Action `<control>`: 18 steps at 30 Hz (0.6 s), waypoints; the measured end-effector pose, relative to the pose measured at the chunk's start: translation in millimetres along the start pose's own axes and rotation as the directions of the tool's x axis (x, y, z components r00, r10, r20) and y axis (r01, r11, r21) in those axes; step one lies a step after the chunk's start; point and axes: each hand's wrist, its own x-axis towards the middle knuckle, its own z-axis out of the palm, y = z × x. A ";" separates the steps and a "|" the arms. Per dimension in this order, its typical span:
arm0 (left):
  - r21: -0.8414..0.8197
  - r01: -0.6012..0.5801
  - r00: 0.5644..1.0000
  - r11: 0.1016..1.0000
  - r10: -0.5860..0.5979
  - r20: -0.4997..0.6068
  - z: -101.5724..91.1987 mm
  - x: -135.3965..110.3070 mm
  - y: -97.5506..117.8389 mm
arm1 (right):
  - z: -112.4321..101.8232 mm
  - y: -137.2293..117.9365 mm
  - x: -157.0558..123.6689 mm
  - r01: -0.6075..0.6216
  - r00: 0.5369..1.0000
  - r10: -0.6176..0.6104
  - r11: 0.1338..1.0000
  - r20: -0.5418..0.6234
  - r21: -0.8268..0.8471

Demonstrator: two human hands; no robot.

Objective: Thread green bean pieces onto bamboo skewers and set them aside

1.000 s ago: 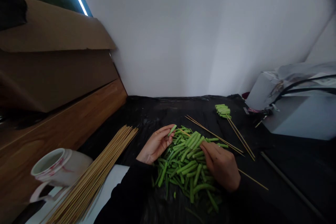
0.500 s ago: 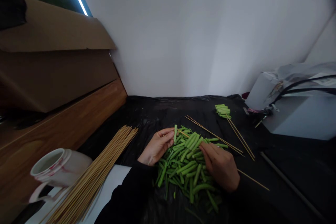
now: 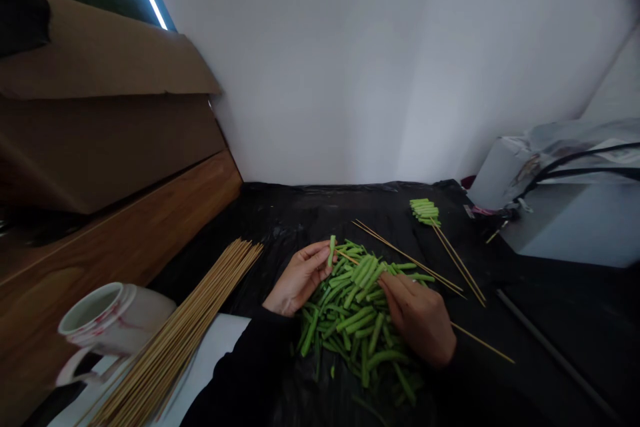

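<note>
Between thumb and fingers, my left hand (image 3: 303,278) pinches a short cut green bean piece (image 3: 332,250), held nearly upright. My right hand (image 3: 420,313) is closed on a thin bamboo skewer (image 3: 483,341), whose back end sticks out behind the hand to the right. Several bean pieces (image 3: 367,271) sit side by side on this skewer, just ahead of my right fingers. Its front end (image 3: 347,256) points at the piece in my left hand; whether the tip touches it I cannot tell. Below both hands lies a loose pile of cut green beans (image 3: 357,323).
A bundle of bamboo skewers (image 3: 185,333) lies at left beside a tipped white mug (image 3: 120,317). Loose skewers (image 3: 407,257) and filled bean skewers (image 3: 425,211) lie at the back right. A cardboard box (image 3: 110,147) stands left, a grey-white box (image 3: 575,213) right.
My left hand has shifted very slightly left with the bean piece, which now leans a little more. The skewer and my right hand have barely moved.
</note>
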 end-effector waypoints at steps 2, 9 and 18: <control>0.006 -0.008 1.000 1.000 0.008 0.001 0.2 0.4 0.0 | 0.1 -0.2 0.0 0.006 1.000 -0.006 1.000 -0.002 -0.008; 0.018 -0.008 1.000 1.000 0.008 0.005 -0.7 0.9 0.1 | -0.3 -1.7 0.5 0.009 1.000 -0.009 1.000 -0.003 -0.014; 0.099 -0.055 0.998 0.994 0.056 -0.007 -0.5 -0.4 1.5 | -0.4 -1.7 -0.7 0.002 1.000 -0.002 1.000 0.022 0.003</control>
